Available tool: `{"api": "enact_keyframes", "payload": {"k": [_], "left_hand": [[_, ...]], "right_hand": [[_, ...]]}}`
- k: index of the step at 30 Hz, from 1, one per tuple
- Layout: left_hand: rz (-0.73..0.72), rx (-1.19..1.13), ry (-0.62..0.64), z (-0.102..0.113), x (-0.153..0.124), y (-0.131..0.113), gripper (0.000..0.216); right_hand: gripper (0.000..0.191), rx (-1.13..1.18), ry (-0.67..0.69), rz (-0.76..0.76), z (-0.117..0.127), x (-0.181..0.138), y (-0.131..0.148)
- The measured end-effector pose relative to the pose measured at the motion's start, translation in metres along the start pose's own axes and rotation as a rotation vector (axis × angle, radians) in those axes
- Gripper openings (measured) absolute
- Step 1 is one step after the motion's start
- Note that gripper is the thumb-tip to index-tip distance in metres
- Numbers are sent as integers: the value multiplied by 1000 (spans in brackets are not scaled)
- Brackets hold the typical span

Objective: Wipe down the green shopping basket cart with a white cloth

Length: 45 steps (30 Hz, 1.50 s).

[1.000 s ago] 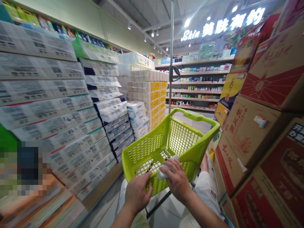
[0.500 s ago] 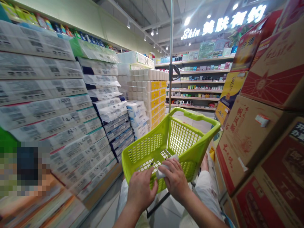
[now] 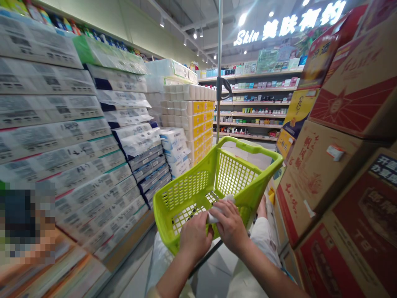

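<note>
Head view: right hand (image 3: 231, 225) is curled tight around a white cloth (image 3: 213, 216), pressing it onto the near rim of the green basket (image 3: 189, 190). Left hand (image 3: 195, 238) sits just beside it, fingers clamped on the same rim. My read: the wipe is at the near edge only, and the far rim beyond both hands is not yet reached.
</note>
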State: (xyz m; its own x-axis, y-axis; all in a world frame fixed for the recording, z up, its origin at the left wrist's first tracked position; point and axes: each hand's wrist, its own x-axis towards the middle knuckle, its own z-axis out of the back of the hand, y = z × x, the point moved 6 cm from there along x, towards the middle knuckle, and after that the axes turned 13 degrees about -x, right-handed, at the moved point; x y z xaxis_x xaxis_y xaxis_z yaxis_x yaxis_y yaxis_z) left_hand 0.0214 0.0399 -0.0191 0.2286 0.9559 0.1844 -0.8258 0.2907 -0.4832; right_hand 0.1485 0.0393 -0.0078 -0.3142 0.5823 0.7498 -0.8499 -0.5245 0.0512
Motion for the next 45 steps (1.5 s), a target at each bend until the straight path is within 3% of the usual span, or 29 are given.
{"api": "enact_keyframes", "payload": {"k": [3, 8, 10, 12, 16, 19, 26, 29, 33, 36, 38, 41, 45], "left_hand": [[-27, 3, -7, 2, -1, 3, 31], [-32, -23, -39, 3, -1, 7, 31], [-34, -22, -48, 3, 0, 8, 30], [-38, -17, -52, 4, 1, 9, 31], [-66, -17, -47, 7, 6, 14, 33], [-76, -33, -50, 13, 10, 22, 35], [-24, -30, -71, 23, 21, 38, 32], [-11, -14, -63, 24, 24, 39, 30], [23, -1, -57, 24, 26, 40, 28], [35, 9, -44, 25, 26, 42, 28], [37, 14, -41, 28, 27, 46, 28], [44, 33, -46, 34, 27, 54, 26], [62, 68, -55, 42, 26, 64, 27]], "right_hand": [[36, 6, 27, 29, 0, 1, -2], [31, -162, -55, -111, 23, 7, -68], [30, -203, -84, -162, 27, 7, -78], [30, -183, -74, -155, 22, 6, -67], [35, -71, -8, -37, 4, 3, -18], [37, -59, -2, -13, 1, 4, -9], [33, -254, -70, -151, 33, 11, -86], [28, -323, -133, -262, 41, 17, -104], [26, -267, -109, -295, 21, 24, -73], [28, -128, 27, -138, -7, 28, -26], [30, -89, 57, -82, -13, 27, -9], [31, -108, 42, -69, -2, 26, -16], [27, -244, -55, -173, 34, 23, -61]]}}
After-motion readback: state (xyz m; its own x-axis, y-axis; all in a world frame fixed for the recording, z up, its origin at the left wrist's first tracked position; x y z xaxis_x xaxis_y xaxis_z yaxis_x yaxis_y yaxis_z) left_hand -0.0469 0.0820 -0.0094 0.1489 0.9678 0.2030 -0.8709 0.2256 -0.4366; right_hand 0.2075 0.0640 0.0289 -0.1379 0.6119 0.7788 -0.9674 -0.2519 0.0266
